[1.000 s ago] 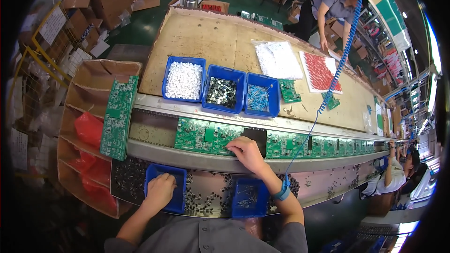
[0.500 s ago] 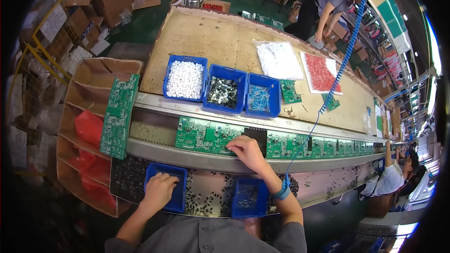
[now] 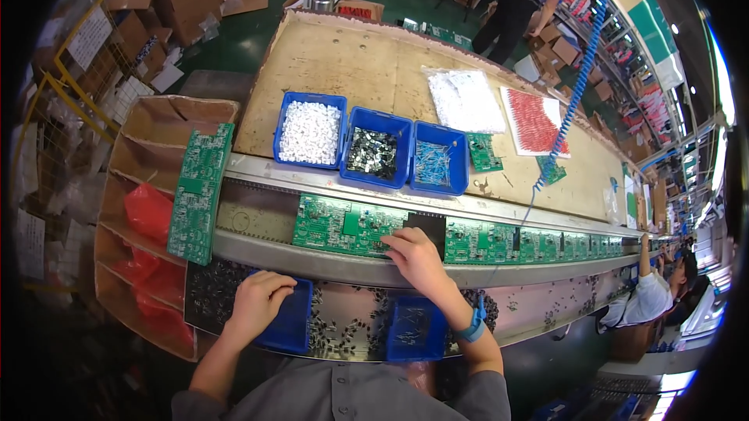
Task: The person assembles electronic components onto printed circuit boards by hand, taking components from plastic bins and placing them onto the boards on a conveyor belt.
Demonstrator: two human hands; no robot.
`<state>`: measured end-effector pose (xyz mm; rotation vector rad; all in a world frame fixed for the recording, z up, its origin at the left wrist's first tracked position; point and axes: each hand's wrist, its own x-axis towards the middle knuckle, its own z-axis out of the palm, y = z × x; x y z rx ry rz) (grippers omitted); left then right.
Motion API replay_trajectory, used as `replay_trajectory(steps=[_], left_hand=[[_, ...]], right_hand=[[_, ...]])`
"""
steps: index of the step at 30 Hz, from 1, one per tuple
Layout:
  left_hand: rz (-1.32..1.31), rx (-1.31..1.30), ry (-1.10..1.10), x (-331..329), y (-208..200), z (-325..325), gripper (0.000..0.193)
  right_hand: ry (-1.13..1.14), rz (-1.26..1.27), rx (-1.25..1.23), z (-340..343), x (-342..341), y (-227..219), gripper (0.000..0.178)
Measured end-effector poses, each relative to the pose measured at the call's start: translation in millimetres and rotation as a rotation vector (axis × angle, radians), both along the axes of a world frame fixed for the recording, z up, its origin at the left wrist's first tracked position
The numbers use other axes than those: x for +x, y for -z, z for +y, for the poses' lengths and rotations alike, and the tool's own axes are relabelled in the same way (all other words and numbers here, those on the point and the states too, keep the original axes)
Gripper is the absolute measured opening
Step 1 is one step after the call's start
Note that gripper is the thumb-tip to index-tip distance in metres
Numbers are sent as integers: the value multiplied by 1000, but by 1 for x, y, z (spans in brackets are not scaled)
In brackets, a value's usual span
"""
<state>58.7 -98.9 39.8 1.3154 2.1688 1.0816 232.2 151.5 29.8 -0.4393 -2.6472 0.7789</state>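
My right hand [image 3: 415, 255] reaches over a green circuit board [image 3: 331, 226] on the conveyor track. Its thumb and fingertips come together at the board's right part; what they pinch is too small to make out. A blue strap [image 3: 473, 326] circles that wrist, with a coiled blue cord [image 3: 583, 78] hanging beyond it. My left hand [image 3: 259, 302] hovers over the left edge of a blue bin [image 3: 292, 326], fingers closed together in a pinch. Anything between them is hidden. Near the right forearm stands another blue bin [image 3: 406, 331] holding thin-leaded parts.
Blue bins of white parts [image 3: 309, 134], dark parts [image 3: 371, 152] and blue-leaded parts [image 3: 433, 163] line the bench. A long board [image 3: 200, 195] leans on a cardboard rack [image 3: 129, 156]. Small black components [image 3: 343, 335] litter the near ledge. Co-workers stand [image 3: 530, 0] behind and sit [image 3: 651, 296] to the right.
My left hand has risen out of the left blue bin and sits over its edge. My right hand has shifted slightly, staying at the board. The person behind has straightened up somewhat.
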Motion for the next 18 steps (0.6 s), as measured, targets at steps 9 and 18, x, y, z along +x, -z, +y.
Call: replay_trajectory(steps=[9, 18], left_hand=[[-3, 100, -84, -33, 10, 30, 9], [-62, 111, -30, -44, 31, 67, 7]], right_hand=[[-154, -768, 117, -70, 89, -16, 9], [-56, -780, 218, -92, 111, 23, 5]])
